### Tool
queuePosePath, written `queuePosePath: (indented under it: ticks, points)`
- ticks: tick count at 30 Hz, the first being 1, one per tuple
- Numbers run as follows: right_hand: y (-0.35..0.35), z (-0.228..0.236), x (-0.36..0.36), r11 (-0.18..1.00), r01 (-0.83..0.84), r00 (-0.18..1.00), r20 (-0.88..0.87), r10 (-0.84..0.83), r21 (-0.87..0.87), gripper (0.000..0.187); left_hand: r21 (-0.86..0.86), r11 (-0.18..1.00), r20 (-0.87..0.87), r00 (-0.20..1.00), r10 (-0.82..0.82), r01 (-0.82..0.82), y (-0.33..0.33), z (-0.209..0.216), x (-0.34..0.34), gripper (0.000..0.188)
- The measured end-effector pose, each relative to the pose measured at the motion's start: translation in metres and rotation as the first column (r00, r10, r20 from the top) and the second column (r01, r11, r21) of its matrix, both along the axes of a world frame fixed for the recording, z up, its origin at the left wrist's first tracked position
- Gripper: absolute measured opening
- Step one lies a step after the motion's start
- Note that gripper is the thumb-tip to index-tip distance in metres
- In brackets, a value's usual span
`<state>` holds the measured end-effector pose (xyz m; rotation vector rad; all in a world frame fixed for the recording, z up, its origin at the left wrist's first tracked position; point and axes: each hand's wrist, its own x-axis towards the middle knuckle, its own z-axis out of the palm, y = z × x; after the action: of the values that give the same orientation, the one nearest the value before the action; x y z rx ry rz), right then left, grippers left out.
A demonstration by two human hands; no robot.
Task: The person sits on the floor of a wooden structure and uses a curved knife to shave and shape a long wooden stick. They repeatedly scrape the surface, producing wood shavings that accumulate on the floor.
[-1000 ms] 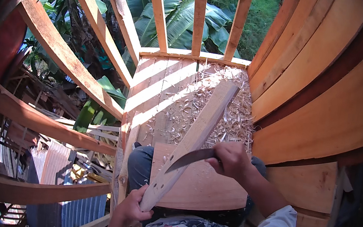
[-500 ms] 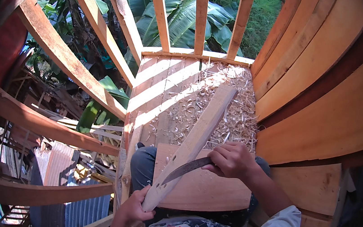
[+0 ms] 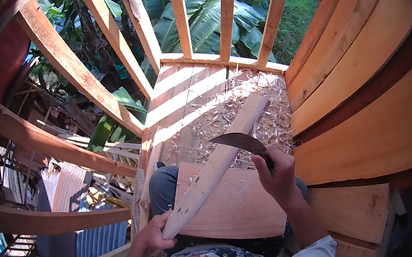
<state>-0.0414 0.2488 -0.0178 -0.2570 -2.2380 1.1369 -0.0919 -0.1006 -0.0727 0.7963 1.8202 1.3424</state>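
Observation:
My left hand grips the near end of a long pale wooden piece, which slants away from me to the upper right. Several small dark holes show in its side near that end. In my right hand is a knife with a dark curved blade, its tip toward the left. The blade crosses over the upper half of the wooden piece; whether it touches the wood I cannot tell. Beneath, a flat board lies across my lap, with small wood bits on it.
Curled wood shavings cover the right part of the plank floor. Wooden slats rail the far and left sides, with banana leaves beyond. Orange-brown boards wall the right side. Down at left lie corrugated sheets and scrap wood.
My right hand has carried the knife up and away from the near end, to the upper half of the wooden piece. My left hand and the piece have hardly moved.

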Motion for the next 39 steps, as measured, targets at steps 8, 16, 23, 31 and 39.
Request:
queuePosePath:
  ticks: [8, 16, 23, 31, 39]
  points:
    - [-0.031, 0.034, 0.031, 0.661, -0.511, 0.683, 0.208, 0.700, -0.549, 0.023, 0.125, 0.992, 0.428, 0.903, -0.033, -0.023, -0.020, -0.022, 0.003, 0.074]
    - [0.012, 0.037, 0.029, 0.455, -0.533, 0.297, 0.346, 0.890, -0.713, 0.025, -0.015, 0.999, 0.312, 0.950, -0.024, 0.030, -0.006, -0.003, 0.012, 0.071]
    - [0.034, 0.031, 0.041, 0.525, -0.235, 0.797, 0.147, 0.586, -0.818, 0.009, -0.048, 0.997, 0.287, 0.957, -0.037, 0.053, -0.006, 0.004, 0.015, 0.074]
    - [0.027, 0.030, 0.039, 0.570, -0.175, 0.850, 0.168, 0.499, -0.803, 0.016, -0.067, 0.996, 0.319, 0.947, -0.032, 0.057, 0.008, 0.014, 0.011, 0.075]
    - [0.017, 0.032, 0.036, 0.911, -0.045, 0.972, 0.192, 0.135, -0.410, 0.016, -0.048, 0.998, 0.310, 0.950, -0.031, 0.048, -0.004, 0.007, 0.008, 0.079]
